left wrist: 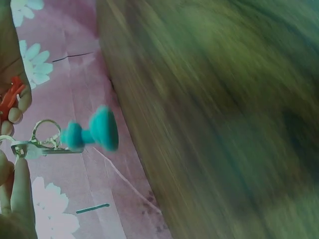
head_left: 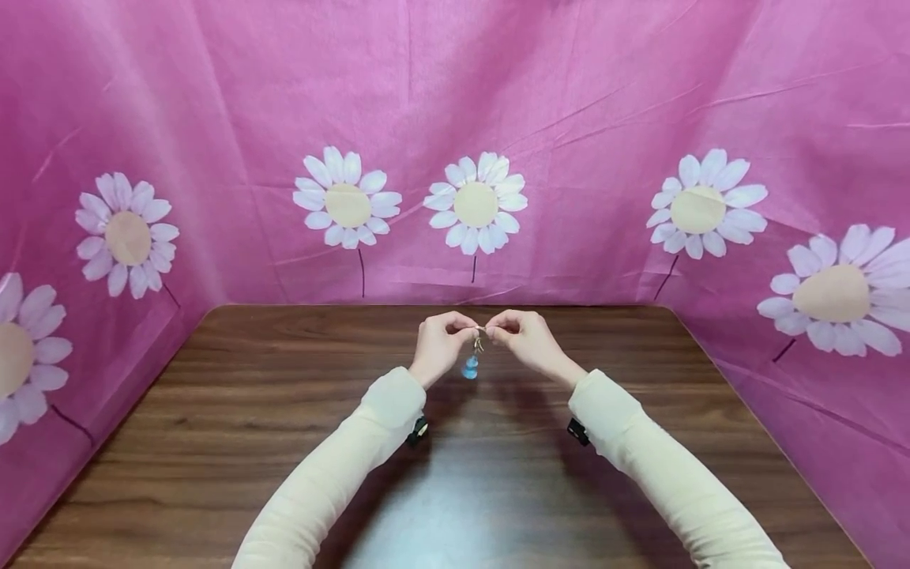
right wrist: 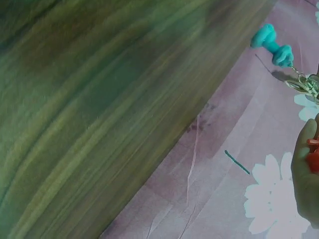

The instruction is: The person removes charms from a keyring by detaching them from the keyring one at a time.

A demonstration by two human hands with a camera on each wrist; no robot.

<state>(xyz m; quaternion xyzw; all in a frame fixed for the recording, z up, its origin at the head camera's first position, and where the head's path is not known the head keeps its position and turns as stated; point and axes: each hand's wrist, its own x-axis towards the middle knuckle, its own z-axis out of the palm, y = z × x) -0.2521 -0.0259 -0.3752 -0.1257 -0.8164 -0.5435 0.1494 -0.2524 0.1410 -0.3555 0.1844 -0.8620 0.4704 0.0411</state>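
Above the far half of the table, both hands meet at a keychain. The left hand [head_left: 437, 344] pinches its metal ring between thumb and fingertips. A silver key [left wrist: 31, 150], a second gold-coloured ring [left wrist: 46, 121] and a blue dumbbell-shaped charm [head_left: 470, 367] hang from it. The right hand [head_left: 529, 340] has its fingertips close by the same ring. Inside its curled fingers is a small red-orange piece [left wrist: 10, 99], whose kind I cannot tell. That piece is partly hidden by the fingers and cut off in the right wrist view.
Below the hands spreads a brown wood-grain table [head_left: 284, 474]. A pink cloth [head_left: 583, 79] printed with white daisies surrounds its far and side edges. Cream sleeves cover both arms, and a small black device [head_left: 418, 431] sits under the left wrist, another [head_left: 578, 431] under the right.
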